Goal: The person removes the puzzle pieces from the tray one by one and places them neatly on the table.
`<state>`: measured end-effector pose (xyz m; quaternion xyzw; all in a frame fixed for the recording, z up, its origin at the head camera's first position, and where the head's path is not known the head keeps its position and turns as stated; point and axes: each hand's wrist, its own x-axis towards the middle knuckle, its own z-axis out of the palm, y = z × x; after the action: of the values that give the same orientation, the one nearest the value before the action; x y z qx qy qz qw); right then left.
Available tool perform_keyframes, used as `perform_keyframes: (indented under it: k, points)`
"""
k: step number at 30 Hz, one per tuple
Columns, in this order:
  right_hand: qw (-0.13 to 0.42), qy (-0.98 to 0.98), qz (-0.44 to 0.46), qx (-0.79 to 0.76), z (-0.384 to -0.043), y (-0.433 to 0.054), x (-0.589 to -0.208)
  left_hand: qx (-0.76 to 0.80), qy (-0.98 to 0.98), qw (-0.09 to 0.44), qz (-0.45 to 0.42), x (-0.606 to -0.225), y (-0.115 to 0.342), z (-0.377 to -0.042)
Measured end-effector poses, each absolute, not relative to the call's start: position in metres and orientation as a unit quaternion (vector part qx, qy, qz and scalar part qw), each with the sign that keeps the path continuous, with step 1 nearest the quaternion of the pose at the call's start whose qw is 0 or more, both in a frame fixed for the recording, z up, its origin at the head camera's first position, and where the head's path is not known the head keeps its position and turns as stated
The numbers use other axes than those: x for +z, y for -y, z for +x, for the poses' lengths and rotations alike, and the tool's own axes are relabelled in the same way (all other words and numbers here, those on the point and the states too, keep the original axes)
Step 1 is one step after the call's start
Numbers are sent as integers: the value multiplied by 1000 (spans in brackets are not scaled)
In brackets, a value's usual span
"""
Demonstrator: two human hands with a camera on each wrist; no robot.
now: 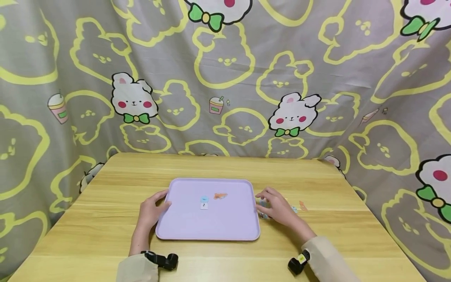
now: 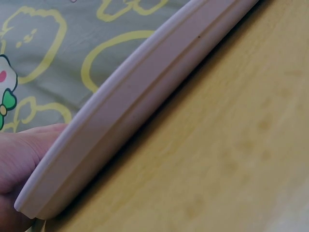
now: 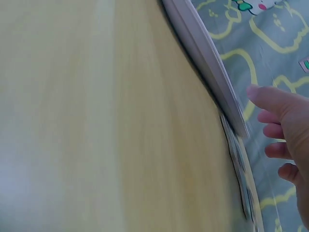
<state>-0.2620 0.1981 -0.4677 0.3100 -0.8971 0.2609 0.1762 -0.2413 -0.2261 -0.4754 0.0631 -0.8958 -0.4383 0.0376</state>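
Note:
A shallow lilac tray (image 1: 208,227) lies on the wooden table. My left hand (image 1: 152,209) grips its left side, thumb over the rim and fingers along the outer edge; in the left wrist view the tray's side wall (image 2: 130,101) hides part of that hand. On the tray are a light blue piece (image 1: 204,199), a small white square (image 1: 204,206) with a dark mark, and an orange piece (image 1: 220,196). By the right rim, my right hand (image 1: 278,207) hovers with loosely bent fingers, holding nothing, above flat printed pieces (image 1: 263,214) partly hidden beneath it.
Right of that hand lie a small blue piece (image 1: 294,209) and an orange piece (image 1: 303,206). A grey curtain (image 1: 243,137) with yellow outlines and white rabbits hangs behind and beside the table (image 1: 211,262). Black wrist cameras are strapped to both wrists.

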Motion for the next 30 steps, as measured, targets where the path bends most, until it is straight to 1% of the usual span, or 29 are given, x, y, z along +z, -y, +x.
perform_keyframes:
  k: [13,20,25,30]
  points:
    - [173,904,321,222,-280,-147,-466,-444,893,41,63,-475,224,-239]
    - [160,909,329,198,-288,-125,-467,-440,895,44,65,-474,224,-238]
    - [169,908,341,176,-291,-111,-466,-437,896,51,65,-475,224,-238]
    - [155,911,348,157,-294,-102,-463,-437,895,58,63,-477,225,-239]
